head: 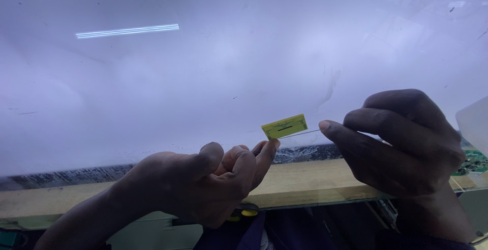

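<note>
A small yellow rectangular tag (285,126) with dark markings is pinched at its lower left corner by my left hand (203,181), between the fingertips. From the tag a thin clear strip (305,132) runs right to my right hand (401,143), whose fingers are curled around its end. Both hands hover at the near edge of a large glowing white panel (229,67), the tag held just above its surface.
A pale wooden rail (305,181) runs under the panel's near edge. A green circuit board (473,162) shows at the right. A clear plastic sheet corner (475,123) juts in at the far right. Yellow round knobs (249,213) sit below my left hand.
</note>
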